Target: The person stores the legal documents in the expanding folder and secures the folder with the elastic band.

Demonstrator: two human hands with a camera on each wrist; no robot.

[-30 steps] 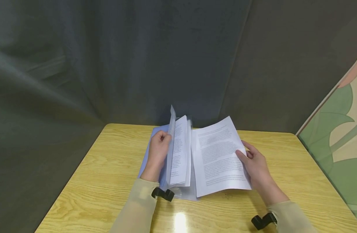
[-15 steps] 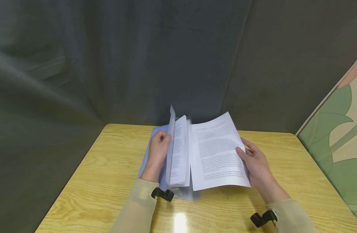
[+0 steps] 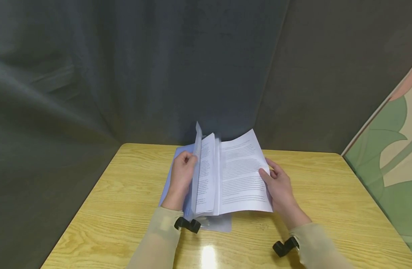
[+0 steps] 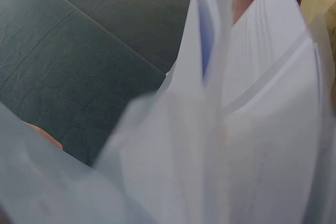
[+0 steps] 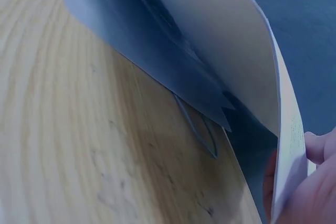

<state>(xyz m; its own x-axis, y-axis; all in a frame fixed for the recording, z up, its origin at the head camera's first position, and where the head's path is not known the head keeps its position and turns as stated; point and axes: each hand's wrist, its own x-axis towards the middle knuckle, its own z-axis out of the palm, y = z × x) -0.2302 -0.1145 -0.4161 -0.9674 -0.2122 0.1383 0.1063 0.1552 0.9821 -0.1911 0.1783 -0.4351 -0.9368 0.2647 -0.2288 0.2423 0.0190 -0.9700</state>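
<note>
A blue plastic folder [image 3: 170, 175] lies open on the wooden table with printed pages [image 3: 206, 175] standing partly raised inside it. My left hand [image 3: 182, 172] pinches a translucent plastic leaf [image 3: 196, 175] of the folder and holds it up. To the right, my right hand [image 3: 280, 186] grips a printed paper sheet [image 3: 243, 175] by its right edge, thumb on top and fingers behind. The sheet's left edge meets the folder's pages; whether it sits inside a pocket is hidden. In the left wrist view the pages [image 4: 262, 145] are blurred.
The wooden table [image 3: 125, 201] stands against a dark curtain [image 3: 192, 67]. A patterned panel [image 3: 394, 157] borders the right side. Below the folder, the right wrist view shows a thin dark loop [image 5: 214, 153] sticking out. Each wrist carries a small black camera [image 3: 284, 246].
My right hand has moved left with the paper sheet, bringing it up against the folder's pages. The sheet's lower edge has also risen. My left hand has stayed in place.
</note>
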